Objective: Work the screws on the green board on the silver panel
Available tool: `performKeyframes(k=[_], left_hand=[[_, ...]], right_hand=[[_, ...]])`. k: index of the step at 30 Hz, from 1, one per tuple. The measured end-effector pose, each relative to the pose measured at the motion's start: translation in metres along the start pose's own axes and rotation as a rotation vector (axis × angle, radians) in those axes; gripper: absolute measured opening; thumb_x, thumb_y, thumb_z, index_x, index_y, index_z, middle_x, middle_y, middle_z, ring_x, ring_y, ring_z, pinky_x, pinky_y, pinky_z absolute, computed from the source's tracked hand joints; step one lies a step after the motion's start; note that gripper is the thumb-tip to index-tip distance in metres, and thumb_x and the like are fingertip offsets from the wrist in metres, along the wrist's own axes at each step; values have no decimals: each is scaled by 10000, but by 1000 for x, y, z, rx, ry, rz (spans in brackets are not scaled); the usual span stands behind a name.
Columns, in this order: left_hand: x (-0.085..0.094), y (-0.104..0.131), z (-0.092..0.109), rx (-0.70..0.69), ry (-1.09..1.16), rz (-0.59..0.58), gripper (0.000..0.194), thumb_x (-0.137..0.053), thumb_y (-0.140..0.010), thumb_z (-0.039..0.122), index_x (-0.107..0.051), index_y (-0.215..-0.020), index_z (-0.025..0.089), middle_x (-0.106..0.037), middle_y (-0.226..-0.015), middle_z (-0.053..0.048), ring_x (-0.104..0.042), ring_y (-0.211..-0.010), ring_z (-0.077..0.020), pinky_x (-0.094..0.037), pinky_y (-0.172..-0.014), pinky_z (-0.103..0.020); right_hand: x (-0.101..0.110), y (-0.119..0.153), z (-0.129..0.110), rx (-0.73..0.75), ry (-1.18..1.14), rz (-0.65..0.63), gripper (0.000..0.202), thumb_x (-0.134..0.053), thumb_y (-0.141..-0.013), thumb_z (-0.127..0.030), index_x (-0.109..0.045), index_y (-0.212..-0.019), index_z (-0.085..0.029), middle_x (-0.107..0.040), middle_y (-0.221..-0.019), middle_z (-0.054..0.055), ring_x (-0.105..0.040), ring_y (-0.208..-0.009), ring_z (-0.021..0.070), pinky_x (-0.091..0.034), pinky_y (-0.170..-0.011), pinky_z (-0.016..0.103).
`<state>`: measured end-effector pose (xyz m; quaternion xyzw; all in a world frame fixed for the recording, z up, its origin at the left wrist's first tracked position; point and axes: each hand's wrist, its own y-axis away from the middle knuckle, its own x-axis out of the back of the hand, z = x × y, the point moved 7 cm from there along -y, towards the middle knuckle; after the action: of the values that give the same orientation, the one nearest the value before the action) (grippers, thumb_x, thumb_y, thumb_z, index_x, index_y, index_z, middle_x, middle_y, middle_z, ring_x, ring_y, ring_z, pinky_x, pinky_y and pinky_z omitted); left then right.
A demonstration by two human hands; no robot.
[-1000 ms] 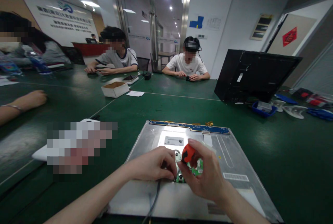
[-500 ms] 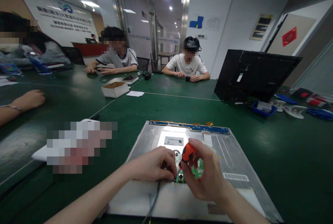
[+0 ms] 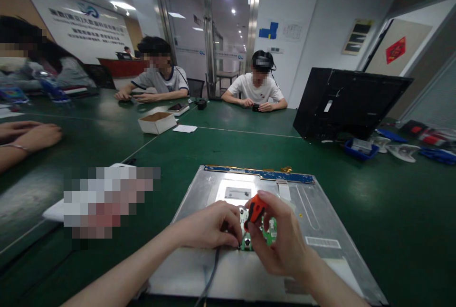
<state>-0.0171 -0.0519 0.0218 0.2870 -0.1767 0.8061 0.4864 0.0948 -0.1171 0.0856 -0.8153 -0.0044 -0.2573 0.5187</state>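
Note:
A red-and-black screwdriver (image 3: 256,211) is held by its short, thick handle in my right hand (image 3: 283,235), fingers closed round it. It tilts down to the left, toward the lower edge of a green circuit board (image 3: 271,231). That board lies on the metal back of a flat display panel (image 3: 302,202). My left hand (image 3: 217,225) is closed in a pinch at the board's lower left corner, close to the screwdriver's tip; what its fingertips grip is hidden. A dark cable (image 3: 213,273) runs from beneath my left hand to the panel's near edge.
Beyond the panel's far edge strip (image 3: 256,174), a black monitor (image 3: 349,102) stands on the green table (image 3: 228,148). A blue tray (image 3: 360,150) lies by it. To the left are an open white box (image 3: 156,122) and a co-worker's hands (image 3: 39,136). Several people sit around.
The screwdriver's handle has turned in my right fingers and leans a little differently. My left hand stays in place. At the left, a co-worker's second hand has come into view.

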Motion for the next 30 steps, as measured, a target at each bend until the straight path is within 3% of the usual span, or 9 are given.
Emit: performKeyframes(k=[6, 10, 14, 20, 30], left_hand=[[-1, 0, 0, -26, 44, -2, 78, -719, -823, 282, -759, -817, 216, -643, -832, -22, -572, -745, -160, -465, -718, -272], [0, -1, 1, -32, 47, -9, 111, -717, -830, 319, -758, -808, 218, -642, -814, -18, -568, -740, -158, -465, -721, -270], [0, -1, 0, -26, 30, -11, 104, -717, -828, 309, -754, -799, 217, -644, -815, -12, -569, -742, -156, -466, -735, -273], [-1, -1, -3, -15, 25, -11, 88, -725, -820, 301, -758, -819, 220, -648, -860, -21, -575, -761, -160, -469, -732, -272], [0, -1, 1, -29, 38, -5, 135, -712, -829, 344, -755, -791, 221, -638, -803, -13, -562, -717, -151, -466, -727, -275]], right_hand=[[0, 9, 5, -70, 81, 41, 546, -531, -862, -170, -303, -1357, -174, -586, -875, 52, -521, -523, 128, -467, -453, 282], [3, 4, 0, -25, 151, 82, 475, -531, -883, -191, -338, -1317, -176, -607, -832, 35, -528, -497, 128, -458, -455, 283], [3, -3, -2, -3, 83, 33, 448, -524, -886, -188, -360, -1303, -181, -603, -748, -4, -534, -496, 134, -437, -446, 269], [3, -1, -1, -16, 27, -20, 529, -498, -842, -138, -349, -1350, -132, -637, -881, 70, -590, -609, 158, -491, -524, 296], [4, -2, -3, -4, 156, 51, 394, -498, -932, -253, -371, -1296, -174, -615, -707, -14, -528, -450, 134, -420, -424, 283]])
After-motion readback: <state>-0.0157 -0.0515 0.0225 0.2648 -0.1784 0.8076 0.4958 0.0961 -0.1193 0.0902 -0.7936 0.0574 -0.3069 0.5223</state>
